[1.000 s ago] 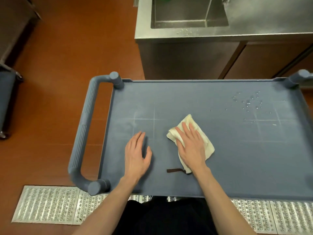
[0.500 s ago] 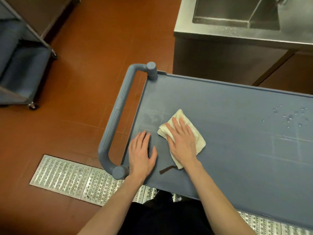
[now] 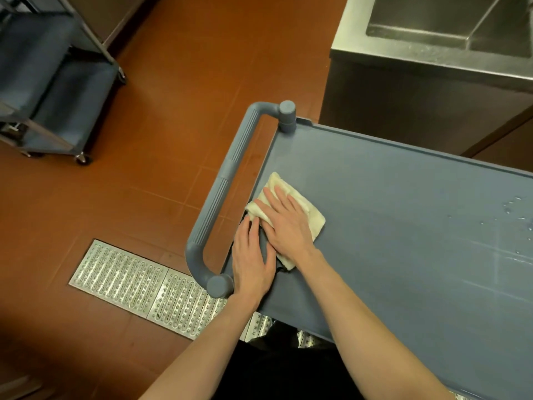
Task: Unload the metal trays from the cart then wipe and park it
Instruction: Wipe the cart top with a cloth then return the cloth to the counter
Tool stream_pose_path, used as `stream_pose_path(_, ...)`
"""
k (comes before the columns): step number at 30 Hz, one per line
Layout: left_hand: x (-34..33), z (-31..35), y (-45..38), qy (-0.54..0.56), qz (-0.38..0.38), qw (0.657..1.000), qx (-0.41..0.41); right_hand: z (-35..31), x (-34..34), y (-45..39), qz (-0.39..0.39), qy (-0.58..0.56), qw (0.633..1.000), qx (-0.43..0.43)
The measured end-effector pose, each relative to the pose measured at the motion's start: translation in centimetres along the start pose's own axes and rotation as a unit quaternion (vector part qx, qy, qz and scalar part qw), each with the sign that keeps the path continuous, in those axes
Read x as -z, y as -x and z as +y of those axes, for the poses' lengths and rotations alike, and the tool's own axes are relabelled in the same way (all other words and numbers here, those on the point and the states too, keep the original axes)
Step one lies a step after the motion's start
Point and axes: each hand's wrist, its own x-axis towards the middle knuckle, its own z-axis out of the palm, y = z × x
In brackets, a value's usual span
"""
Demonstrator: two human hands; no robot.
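Right now the wiping is underway, no metal trays visible on the blue-grey plastic cart top [image 3: 403,232], so unloading looks done, judging by the bare shelf.

Key relation: the folded cream cloth [image 3: 310,215] lies at the cart's left end, just beside the ribbed grey push handle [image 3: 222,194]. The right hand [image 3: 285,223] presses flat on it, fingers straight and spread, pointing far-left toward the handle end. The left hand [image 3: 251,261] rests flat on the shelf w/ fingers straight, holding nothing, at the near-left corner, touching or nearly touching the cloth's near edge; can't tell which.

The cart's long axis runs left to right, angled a bit toward the near right. Most of the unwiped area, incl. the scattered water droplets [image 3: 516,215], lies well to the right of both hands. So the cloth has run out of room to the left; next stroke prob. has to go rightward along the long axis. The right hand is nearer that side and already on the cloth, so it's the obvious one to carry the sweep, left hand steadying.

A steel sink counter [image 3: 432,53] stands beyond the cart's far edge; a second blue cart [image 3: 57,90] stands far left on the red floor.
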Motion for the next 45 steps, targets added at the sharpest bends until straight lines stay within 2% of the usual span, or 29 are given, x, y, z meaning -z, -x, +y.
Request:
stream_pose_path(4,-0.1,-0.1,0.1,-0.012,0.009,1.000,-0.026,0.4,0.2,0.6,-0.008,-0.025,1.000,-0.011)
stream_pose_path(8,-0.6,0.3,-0.1,-0.036,0.011,0.997,-0.062,0.8,0.7,2.1,0.000,-0.055,0.997,-0.060)
stream_pose_path(14,-2.4,2.5,-0.2,-0.032,-0.024,0.993,-0.112,3.4,1.8,5.5,0.020,-0.041,0.988,-0.148)
stream_pose_path(21,-5.3,6.9,1.4,-0.021,-0.069,0.988,-0.136,8.2,4.3,12.1,0.059,-0.024,0.967,-0.246)
stream_pose_path(32,-11.9,15.3,4.7,-0.040,-0.161,0.970,-0.179,16.7,8.9,21.4,0.084,-0.010,0.940,-0.331)
stream_pose_path(45,-17.9,23.0,6.6,-0.096,-0.187,0.959,-0.193,24.3,14.1,29.6,0.087,0.025,0.908,-0.408)
